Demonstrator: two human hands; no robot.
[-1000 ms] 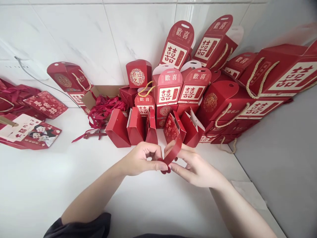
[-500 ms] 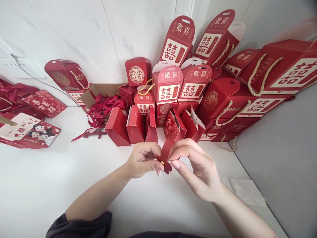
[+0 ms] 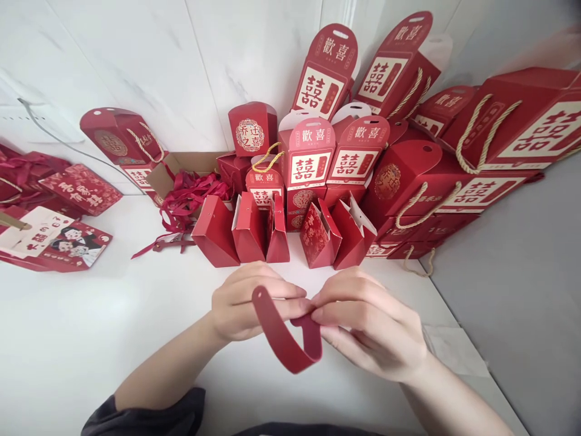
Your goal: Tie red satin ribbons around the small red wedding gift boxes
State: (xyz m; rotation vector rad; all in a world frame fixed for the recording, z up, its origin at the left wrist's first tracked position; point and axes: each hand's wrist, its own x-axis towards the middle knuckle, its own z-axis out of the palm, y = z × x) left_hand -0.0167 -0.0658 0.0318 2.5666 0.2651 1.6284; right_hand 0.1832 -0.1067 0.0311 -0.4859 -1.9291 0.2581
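Observation:
A curved red strap (image 3: 287, 348) with a small hole at its free end hangs between my hands, over the white table. My left hand (image 3: 254, 303) pinches its far end with the fingertips. From the other side, my right hand (image 3: 370, 321) grips the same end, and the fingertips of both hands meet there. The strap loops down toward me, and its holed tip rises in front of my left fingers. The pinched end is mostly hidden by my fingers. Beyond my hands, several small red gift boxes (image 3: 215, 233) stand in a row.
Stacked red gift boxes with rope handles (image 3: 422, 181) fill the back right. A cardboard box (image 3: 184, 162) holds red ribbons (image 3: 193, 192). Red gift bags (image 3: 77, 188) lie at the far left. A pale folded sheet (image 3: 458, 351) lies right, by the grey partition (image 3: 512, 290).
Both hands have come lower and nearer to me. The strap has turned, so its holed end now swings out at the left, and the gold stud seen before is hidden.

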